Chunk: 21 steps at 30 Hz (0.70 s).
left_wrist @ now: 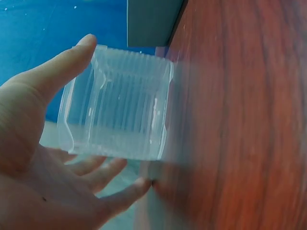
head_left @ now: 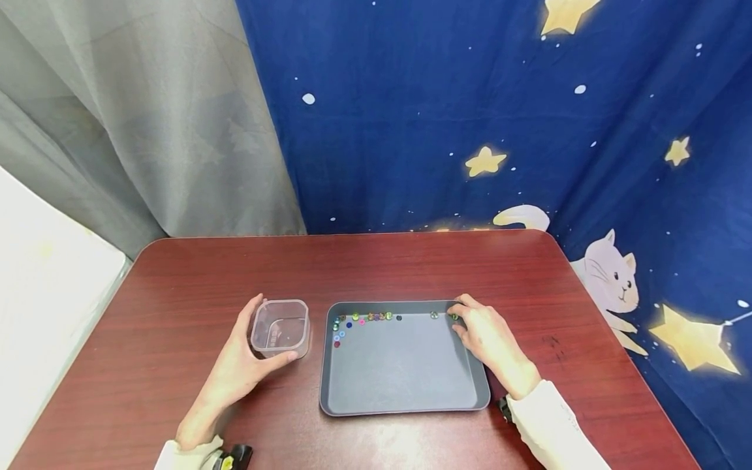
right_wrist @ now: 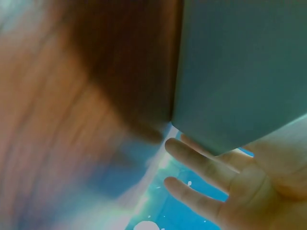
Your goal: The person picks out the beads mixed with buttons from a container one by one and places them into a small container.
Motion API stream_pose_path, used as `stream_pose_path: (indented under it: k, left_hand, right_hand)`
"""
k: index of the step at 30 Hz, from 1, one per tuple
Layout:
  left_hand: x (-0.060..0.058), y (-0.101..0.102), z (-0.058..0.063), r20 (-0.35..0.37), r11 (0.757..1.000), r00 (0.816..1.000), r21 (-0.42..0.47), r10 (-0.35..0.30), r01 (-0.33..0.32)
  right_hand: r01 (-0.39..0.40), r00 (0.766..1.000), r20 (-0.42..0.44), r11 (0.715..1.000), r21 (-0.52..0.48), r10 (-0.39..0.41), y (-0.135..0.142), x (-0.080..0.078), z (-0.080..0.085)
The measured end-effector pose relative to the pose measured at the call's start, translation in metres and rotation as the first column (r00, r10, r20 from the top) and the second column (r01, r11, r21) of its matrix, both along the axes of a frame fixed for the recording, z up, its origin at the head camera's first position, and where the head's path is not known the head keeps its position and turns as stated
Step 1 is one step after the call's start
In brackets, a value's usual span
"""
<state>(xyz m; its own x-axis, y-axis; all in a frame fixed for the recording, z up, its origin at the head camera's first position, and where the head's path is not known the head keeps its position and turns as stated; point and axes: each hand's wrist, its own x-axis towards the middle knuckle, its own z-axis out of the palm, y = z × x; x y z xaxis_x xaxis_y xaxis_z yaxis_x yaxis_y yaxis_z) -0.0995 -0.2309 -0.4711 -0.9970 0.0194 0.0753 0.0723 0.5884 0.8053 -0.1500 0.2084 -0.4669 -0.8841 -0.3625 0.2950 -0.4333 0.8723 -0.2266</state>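
In the head view, a clear plastic container point(head_left: 281, 329) with an open top stands left of the tray. My left hand point(head_left: 237, 365) holds it, thumb at the near side and fingers round the far left; the left wrist view shows the container point(left_wrist: 120, 105) beside the thumb. A grey rectangular tray point(head_left: 402, 372) holds several small, round, bead-like coloured pieces point(head_left: 376, 316) along its far edge and far left corner. My right hand point(head_left: 487, 333) is at the far right corner, thumb and finger apart beside a small green piece point(head_left: 455, 316). In the right wrist view, the tray wall hides those fingertips.
Both things are on a reddish-brown wooden table point(head_left: 282, 261). A grey curtain point(head_left: 194, 130) and a blue star-patterned curtain point(head_left: 399, 130) hang behind it. A white surface point(head_left: 47, 281) lies beyond the table's left side.
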Motion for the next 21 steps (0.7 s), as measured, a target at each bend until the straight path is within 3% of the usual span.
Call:
stream_pose_path:
  k: [6, 21]
  left_hand:
    - [-0.0008, -0.0031, -0.0028, -0.053, 1.000, 0.998, -0.016, -0.024, 0.023]
    - [-0.0017, -0.0042, 0.0028, 0.010, 1.000, 1.000, -0.021, -0.007, 0.007]
  right_hand:
    - [0.004, 1.000, -0.018, 1.000, 0.005, -0.004, -0.0006, -0.0017, 0.0002]
    - [0.057, 0.998, 0.012, 0.997, 0.056, -0.058, -0.0050, 0.0006, 0.0033]
